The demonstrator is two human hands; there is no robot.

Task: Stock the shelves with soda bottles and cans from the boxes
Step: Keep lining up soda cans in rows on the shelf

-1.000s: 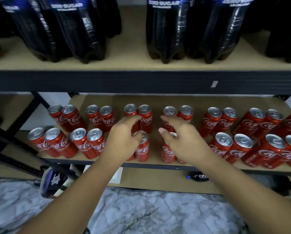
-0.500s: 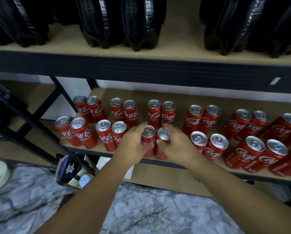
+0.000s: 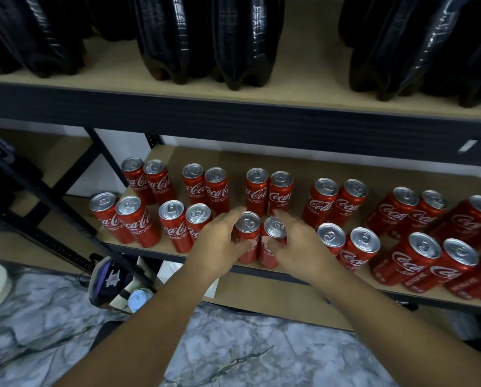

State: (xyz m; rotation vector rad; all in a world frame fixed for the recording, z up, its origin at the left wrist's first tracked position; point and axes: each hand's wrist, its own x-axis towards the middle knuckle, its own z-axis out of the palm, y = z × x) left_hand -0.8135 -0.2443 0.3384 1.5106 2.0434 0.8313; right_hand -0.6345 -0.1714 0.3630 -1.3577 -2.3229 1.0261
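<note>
The left hand is curled around the left can and the right hand around the right can. Both cans stand upright and touch each other at the front edge of the lower shelf. I think they should be released only when flat and in line with the back pair.

Red soda cans with silver tops stand upright in pairs, two rows deep, on the lower shelf. At its front edge the left can, gripped by the left hand, touches the right can, gripped by the right hand. Dark bottles stand above it.
</note>
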